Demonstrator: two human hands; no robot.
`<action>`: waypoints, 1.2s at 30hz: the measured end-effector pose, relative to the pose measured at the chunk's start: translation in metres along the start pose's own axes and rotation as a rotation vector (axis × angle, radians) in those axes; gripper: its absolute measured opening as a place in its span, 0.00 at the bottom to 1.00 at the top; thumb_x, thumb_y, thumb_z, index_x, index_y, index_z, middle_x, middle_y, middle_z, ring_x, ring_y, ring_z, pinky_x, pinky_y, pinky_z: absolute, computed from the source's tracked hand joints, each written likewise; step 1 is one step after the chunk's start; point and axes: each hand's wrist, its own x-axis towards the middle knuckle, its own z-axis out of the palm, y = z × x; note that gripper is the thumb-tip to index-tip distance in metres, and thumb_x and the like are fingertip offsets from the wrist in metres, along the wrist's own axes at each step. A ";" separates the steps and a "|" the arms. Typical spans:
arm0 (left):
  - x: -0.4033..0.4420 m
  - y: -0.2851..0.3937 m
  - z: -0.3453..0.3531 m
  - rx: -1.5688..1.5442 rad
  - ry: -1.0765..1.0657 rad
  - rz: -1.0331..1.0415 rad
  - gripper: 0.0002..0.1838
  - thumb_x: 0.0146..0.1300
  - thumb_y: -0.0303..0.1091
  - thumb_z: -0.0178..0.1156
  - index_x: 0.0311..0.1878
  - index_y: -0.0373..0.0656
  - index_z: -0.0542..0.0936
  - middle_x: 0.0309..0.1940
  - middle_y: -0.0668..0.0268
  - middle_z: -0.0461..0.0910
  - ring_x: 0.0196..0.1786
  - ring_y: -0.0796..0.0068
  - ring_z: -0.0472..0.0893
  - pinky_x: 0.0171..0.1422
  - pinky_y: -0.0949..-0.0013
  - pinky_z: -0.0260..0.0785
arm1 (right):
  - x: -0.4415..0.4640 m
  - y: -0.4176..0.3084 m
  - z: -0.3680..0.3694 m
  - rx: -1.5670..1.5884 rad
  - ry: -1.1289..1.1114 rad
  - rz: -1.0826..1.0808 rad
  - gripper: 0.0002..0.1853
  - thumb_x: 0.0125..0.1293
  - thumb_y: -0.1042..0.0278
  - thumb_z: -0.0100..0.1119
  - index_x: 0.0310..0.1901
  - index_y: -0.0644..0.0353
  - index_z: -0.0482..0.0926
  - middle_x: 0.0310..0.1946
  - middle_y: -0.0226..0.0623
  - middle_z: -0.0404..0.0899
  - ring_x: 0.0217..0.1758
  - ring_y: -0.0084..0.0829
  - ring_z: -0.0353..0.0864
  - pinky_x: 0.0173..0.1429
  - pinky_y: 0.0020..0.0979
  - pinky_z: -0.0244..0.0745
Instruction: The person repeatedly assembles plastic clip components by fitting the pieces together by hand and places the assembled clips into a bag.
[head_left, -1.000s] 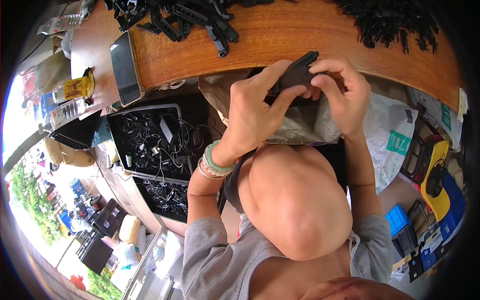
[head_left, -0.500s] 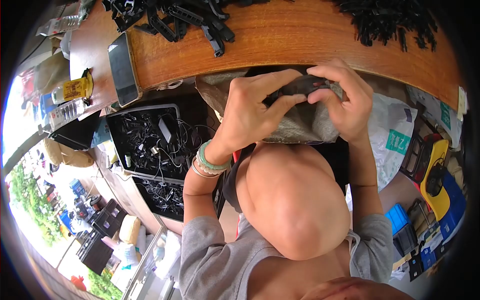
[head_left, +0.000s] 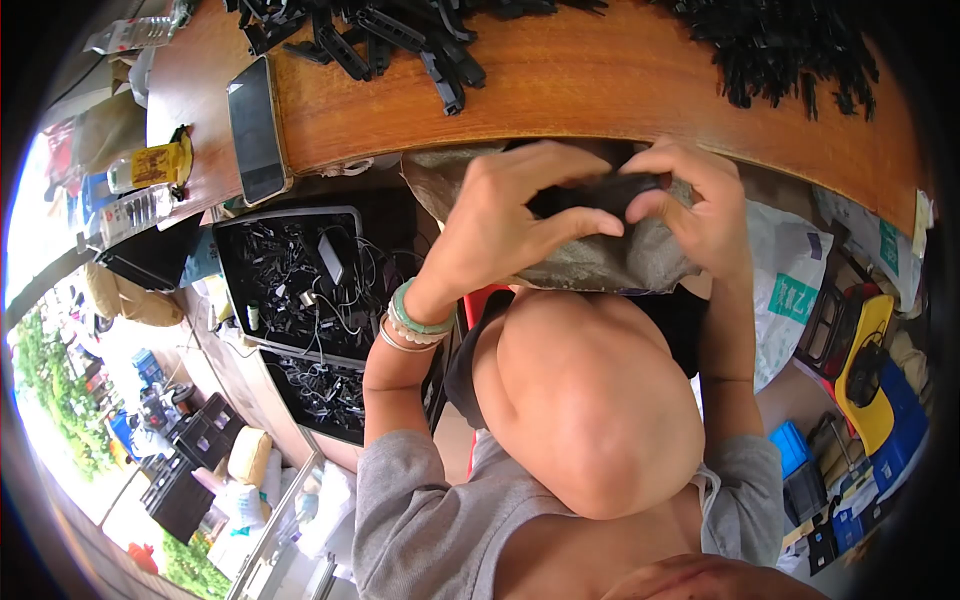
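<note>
Between my hands, just below the table's front edge, is a dark plastic part (head_left: pixel 625 192), blurred by motion. My left hand (head_left: pixel 530 215), with pale bracelets at the wrist, curls around the part's left side, thumb and fingers wide apart. The right end of the part is pinched in my right hand (head_left: pixel 692 200). Under both hands hangs an open grey-brown woven bag (head_left: pixel 585 265) with a dark inside. Whether the left fingertips touch the part is hidden by blur.
On the wooden table (head_left: pixel 590 75) lie black plastic parts (head_left: pixel 385 35), another black pile (head_left: pixel 780 50) and a phone (head_left: pixel 257 130). Trays (head_left: pixel 290 280) of small black pieces and cables stand lower left. A white bag (head_left: pixel 780 280) and yellow stool-like item (head_left: pixel 868 380) are at right.
The dark part has turned and come down from its raised, tilted pose to lie nearly level. My left thumb has moved away from it, and the hands sit slightly lower.
</note>
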 end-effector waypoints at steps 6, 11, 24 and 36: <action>0.006 -0.036 -0.038 0.363 0.505 -0.081 0.07 0.56 0.26 0.67 0.37 0.35 0.82 0.27 0.61 0.80 0.27 0.71 0.79 0.33 0.70 0.70 | 0.067 0.028 0.003 -0.086 0.128 -0.156 0.09 0.55 0.69 0.69 0.34 0.63 0.80 0.30 0.36 0.80 0.31 0.26 0.77 0.37 0.28 0.69; 0.023 -0.052 -0.050 0.676 0.535 -0.127 0.10 0.54 0.31 0.69 0.30 0.35 0.78 0.23 0.62 0.77 0.25 0.66 0.77 0.32 0.67 0.69 | 0.106 0.009 0.023 -0.685 0.219 -0.101 0.05 0.55 0.76 0.65 0.32 0.63 0.78 0.34 0.42 0.71 0.45 0.43 0.71 0.52 0.40 0.67; 0.013 -0.014 -0.034 -0.624 0.335 -0.399 0.07 0.65 0.27 0.58 0.40 0.32 0.74 0.37 0.57 0.81 0.34 0.70 0.83 0.35 0.71 0.76 | 0.037 0.011 -0.008 0.343 -0.012 0.194 0.08 0.63 0.74 0.61 0.44 0.65 0.81 0.31 0.26 0.79 0.33 0.14 0.74 0.37 0.17 0.68; 0.019 0.008 -0.009 -0.365 0.016 -0.365 0.15 0.59 0.28 0.64 0.48 0.29 0.79 0.32 0.62 0.84 0.33 0.76 0.84 0.39 0.77 0.74 | 0.026 -0.012 0.002 -0.004 0.026 -0.117 0.09 0.51 0.80 0.68 0.36 0.65 0.83 0.34 0.37 0.80 0.35 0.26 0.80 0.39 0.23 0.76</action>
